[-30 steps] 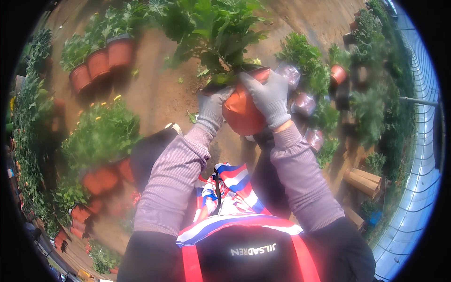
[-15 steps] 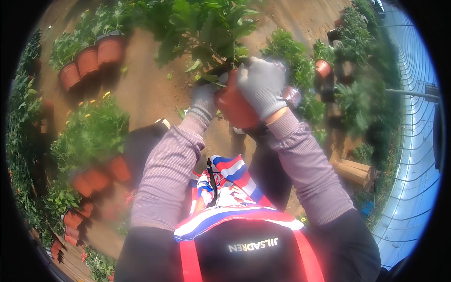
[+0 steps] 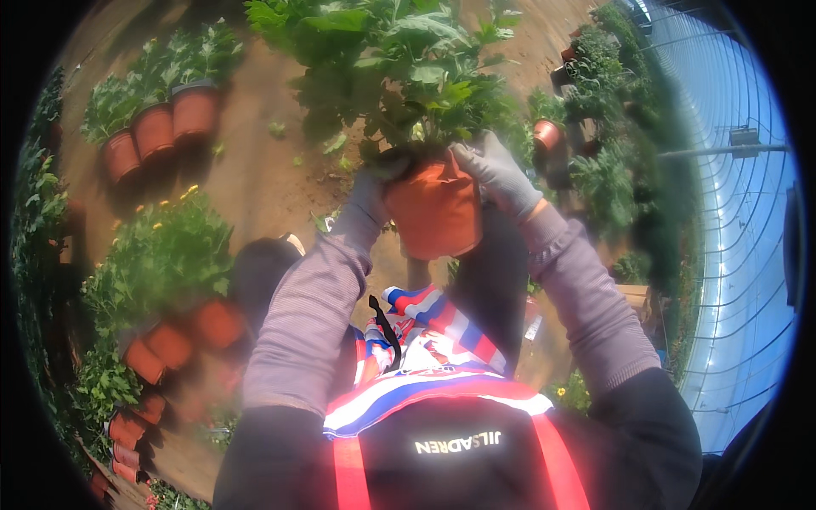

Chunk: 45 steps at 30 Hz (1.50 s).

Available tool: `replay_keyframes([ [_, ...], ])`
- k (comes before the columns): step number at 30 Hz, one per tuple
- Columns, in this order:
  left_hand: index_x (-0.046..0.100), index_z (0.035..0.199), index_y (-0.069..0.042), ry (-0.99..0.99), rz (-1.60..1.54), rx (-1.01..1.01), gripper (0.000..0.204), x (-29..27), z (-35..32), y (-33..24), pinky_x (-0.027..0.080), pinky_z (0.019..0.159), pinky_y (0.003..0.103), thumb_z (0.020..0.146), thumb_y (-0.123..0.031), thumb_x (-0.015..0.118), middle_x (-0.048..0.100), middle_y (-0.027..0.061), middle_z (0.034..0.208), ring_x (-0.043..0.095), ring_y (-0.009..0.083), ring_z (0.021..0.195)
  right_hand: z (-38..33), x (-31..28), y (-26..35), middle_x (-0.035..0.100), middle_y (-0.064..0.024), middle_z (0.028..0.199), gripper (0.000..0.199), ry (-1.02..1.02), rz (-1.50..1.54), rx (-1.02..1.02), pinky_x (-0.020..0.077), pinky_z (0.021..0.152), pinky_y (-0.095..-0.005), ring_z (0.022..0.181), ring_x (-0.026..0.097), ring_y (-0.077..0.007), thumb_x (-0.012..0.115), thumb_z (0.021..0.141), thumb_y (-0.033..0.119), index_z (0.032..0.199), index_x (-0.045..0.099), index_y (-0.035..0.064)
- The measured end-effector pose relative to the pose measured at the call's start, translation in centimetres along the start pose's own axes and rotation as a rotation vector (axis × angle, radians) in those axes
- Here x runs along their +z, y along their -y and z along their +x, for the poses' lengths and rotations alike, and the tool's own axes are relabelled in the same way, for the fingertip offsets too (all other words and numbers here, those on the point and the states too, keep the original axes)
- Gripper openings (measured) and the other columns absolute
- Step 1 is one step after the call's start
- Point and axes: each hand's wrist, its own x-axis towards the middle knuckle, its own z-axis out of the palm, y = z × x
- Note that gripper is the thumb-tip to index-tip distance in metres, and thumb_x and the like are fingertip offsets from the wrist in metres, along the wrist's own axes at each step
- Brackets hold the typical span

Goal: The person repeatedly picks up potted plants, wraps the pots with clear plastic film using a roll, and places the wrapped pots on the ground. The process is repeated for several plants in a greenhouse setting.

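Observation:
Between my two grey-gloved hands is a reddish-brown flowerpot (image 3: 433,211), tilted so that its side and base face me. A bushy plant with lobed green leaves (image 3: 425,64) grows out of its top, away from me. My left hand (image 3: 372,197) is closed on the left of the rim, its fingers partly hidden in shade under the leaves. On the right, my right hand (image 3: 501,177) grips the rim with the thumb side against a creased part of the pot wall.
Several potted plants stand in a row (image 3: 155,132) at the upper left. Nearer, more pots (image 3: 217,323) sit beside yellow-flowered greenery (image 3: 157,242). Further potted plants line the right, along a bluish ribbed plastic wall (image 3: 739,221). Brown soil (image 3: 263,161) lies between the rows.
My right hand has moved from across the pot's front to the right of its rim, uncovering the pot wall. The plant has swung slightly right. My left hand keeps its hold.

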Motion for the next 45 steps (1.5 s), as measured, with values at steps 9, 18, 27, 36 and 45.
replay_keyframes([
  [9, 0.068, 0.11, 0.005, 0.034, 0.449, 0.178, 0.024, -0.4, -1.2, 0.8, 0.057, 0.083, 0.034, 0.095, -0.013, 0.062, 0.071, 0.0147, 0.104, 0.068, 0.0232, 0.091, -2.1, 0.0, -2.2, 0.068, -0.0055, 0.11, 0.036, 0.118, 0.191, 0.262, 0.0518, 0.086, -0.028, 0.097, 0.065, -0.014, 0.068, 0.094, 0.027, 0.12, 0.064, 0.0024],
  [18, 0.069, 0.107, -0.003, -0.246, 0.281, -0.067, 0.049, 2.1, -1.9, 0.9, 0.056, 0.079, 0.034, 0.094, -0.05, 0.064, 0.069, 0.0092, 0.099, 0.067, 0.0207, 0.088, -1.5, 2.7, -1.3, 0.071, -0.0074, 0.1, 0.033, -0.09, 0.107, 0.261, 0.0535, 0.082, -0.0292, 0.089, 0.068, -0.0155, 0.074, 0.089, 0.019, 0.112, 0.067, -0.0018],
  [27, 0.042, 0.138, 0.0, 0.015, 0.522, -0.082, 0.077, 1.3, -2.7, 0.0, 0.051, 0.094, 0.032, 0.08, -0.029, 0.085, 0.058, 0.0127, 0.125, 0.06, 0.0203, 0.11, -1.1, 2.0, -3.6, 0.071, -0.0069, 0.096, 0.022, -0.15, 0.072, 0.049, 0.0526, 0.077, -0.0291, 0.085, 0.066, -0.0161, 0.074, 0.085, 0.013, 0.103, 0.071, 0.0002],
  [36, 0.053, 0.134, -0.002, 0.109, 0.142, -0.109, 0.052, 2.7, -3.0, -0.7, 0.052, 0.097, 0.036, 0.089, -0.023, 0.071, 0.065, 0.0112, 0.121, 0.062, 0.0216, 0.113, -5.4, 2.6, 0.6, 0.06, -0.0169, 0.126, 0.059, -0.28, -0.486, -0.107, 0.0466, 0.099, -0.0348, 0.117, 0.058, -0.0238, 0.075, 0.086, 0.027, 0.132, 0.054, -0.0039],
  [45, 0.056, 0.133, -0.001, 0.241, -0.182, -0.228, 0.04, -0.4, -0.1, 1.1, 0.046, 0.106, 0.038, 0.101, -0.025, 0.053, 0.063, 0.0115, 0.129, 0.06, 0.0233, 0.118, -2.9, 0.2, -0.4, 0.062, -0.0023, 0.112, 0.03, 0.072, 0.24, -0.117, 0.0483, 0.091, -0.0266, 0.101, 0.057, -0.0089, 0.062, 0.101, 0.028, 0.119, 0.059, 0.0038],
])
